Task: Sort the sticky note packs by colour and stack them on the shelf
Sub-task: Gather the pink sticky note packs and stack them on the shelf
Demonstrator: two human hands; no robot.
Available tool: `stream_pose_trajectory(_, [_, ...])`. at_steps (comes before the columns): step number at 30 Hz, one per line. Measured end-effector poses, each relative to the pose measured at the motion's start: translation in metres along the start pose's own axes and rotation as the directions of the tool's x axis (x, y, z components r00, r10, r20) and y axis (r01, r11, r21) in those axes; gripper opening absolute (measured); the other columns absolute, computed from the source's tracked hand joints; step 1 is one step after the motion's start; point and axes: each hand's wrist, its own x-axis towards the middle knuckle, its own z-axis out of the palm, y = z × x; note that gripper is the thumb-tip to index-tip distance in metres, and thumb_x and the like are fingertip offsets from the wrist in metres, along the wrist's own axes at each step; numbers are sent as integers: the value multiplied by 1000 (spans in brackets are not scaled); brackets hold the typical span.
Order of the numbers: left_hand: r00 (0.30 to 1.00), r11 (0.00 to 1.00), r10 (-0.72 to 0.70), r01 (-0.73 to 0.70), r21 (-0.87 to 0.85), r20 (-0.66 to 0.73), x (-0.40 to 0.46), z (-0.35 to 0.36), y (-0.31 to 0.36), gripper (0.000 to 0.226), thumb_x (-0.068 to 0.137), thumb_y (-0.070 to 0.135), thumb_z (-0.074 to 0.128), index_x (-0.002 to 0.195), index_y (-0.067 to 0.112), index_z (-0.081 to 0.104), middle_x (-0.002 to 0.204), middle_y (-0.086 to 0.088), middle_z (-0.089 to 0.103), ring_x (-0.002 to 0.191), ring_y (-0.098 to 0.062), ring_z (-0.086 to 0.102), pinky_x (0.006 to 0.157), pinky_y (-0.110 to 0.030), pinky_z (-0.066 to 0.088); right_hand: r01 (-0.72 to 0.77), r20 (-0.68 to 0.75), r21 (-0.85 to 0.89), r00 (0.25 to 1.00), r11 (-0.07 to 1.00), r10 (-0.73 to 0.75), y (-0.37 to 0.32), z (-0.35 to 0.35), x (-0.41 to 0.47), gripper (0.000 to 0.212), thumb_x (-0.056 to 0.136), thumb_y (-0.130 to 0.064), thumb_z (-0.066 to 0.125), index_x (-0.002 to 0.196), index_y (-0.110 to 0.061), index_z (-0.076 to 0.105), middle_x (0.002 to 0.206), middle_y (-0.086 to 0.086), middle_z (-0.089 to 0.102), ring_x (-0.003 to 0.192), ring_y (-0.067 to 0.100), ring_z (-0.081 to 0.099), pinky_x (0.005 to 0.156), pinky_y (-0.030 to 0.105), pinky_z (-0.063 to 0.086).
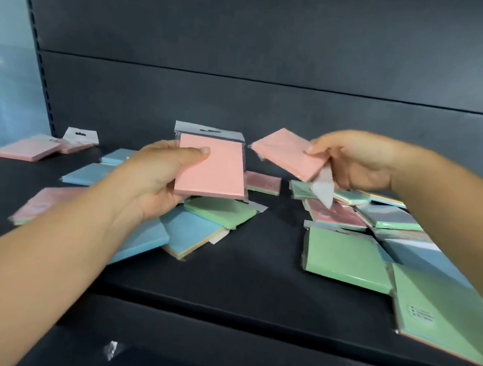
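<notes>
We've got a pink pack (pixel 212 166) pinched in the left hand (pixel 157 180) and another pink pack (pixel 289 153) gripped by the right hand (pixel 355 162), both above the shelf (pixel 239 278). Light, stiff-ish, probably slippery wrap, so we'd grab edges, not the floppy hang tab.

Your two lifted packs, the upright pack (pixel 212 169) at centre and the tilted pack (pixel 289 153) to its right, are plain salmon pink. On the matte black shelf (pixel 239 278) lie a green pack (pixel 345 258) at right, a blue pack (pixel 189 232) at centre, and pink packs (pixel 26 148) at far left. The header cards (pixel 81 135) are silver-grey.
</notes>
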Motion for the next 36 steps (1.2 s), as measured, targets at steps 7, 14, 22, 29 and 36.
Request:
stream_pose_trajectory(7, [1000, 1000, 0, 0, -15, 4, -10, -10, 6, 12, 87, 3, 58, 92, 14, 57, 83, -4, 66, 66, -15, 65, 45, -27, 55, 87, -246, 83, 967, 993, -65, 3, 21, -30, 20, 71, 0, 67, 90, -5, 62, 66, 6, 71, 53, 14, 68, 49, 28, 57])
stream_pose_trajectory(14, [997, 997, 54, -51, -57, 47, -50, -22, 11, 28, 86, 1, 59, 112, 12, 56, 94, -5, 67, 78, -16, 65, 51, -25, 56, 178, -325, 181, 939, 967, -112, 12, 59, -64, 13, 77, -7, 69, 84, -12, 60, 64, 2, 71, 55, 14, 68, 59, 30, 56])
stream_pose_trajectory(22, [992, 996, 5, 5, -86, 123, -132, -45, 10, 20, 85, 3, 60, 103, 9, 59, 89, -7, 71, 73, -16, 69, 64, -35, 58, 140, -200, 129, 973, 982, -113, 10, 133, -96, 11, 78, -10, 71, 85, -11, 63, 72, 2, 72, 64, 15, 68, 59, 24, 54])
stream_pose_trajectory(29, [999, 994, 9, -4, -108, 45, -142, -94, 22, 43, 80, -7, 62, 119, 6, 53, 108, -11, 67, 84, -19, 67, 62, -33, 59, 123, -252, 218, 965, 968, -66, -7, 197, -86, 12, 78, -16, 72, 81, -15, 61, 73, 0, 67, 59, 12, 65, 55, 22, 55])
stream_pose_trajectory(36, [994, 974, 78, -92, -207, -72, -93, -164, 48, 19, 83, -9, 58, 84, 10, 53, 87, -8, 67, 75, -18, 66, 61, -30, 57, 8, -126, 364, 991, 931, 41, -11, 264, -25, 13, 83, -27, 66, 78, -18, 58, 75, -1, 61, 61, 13, 61, 56, 23, 56])
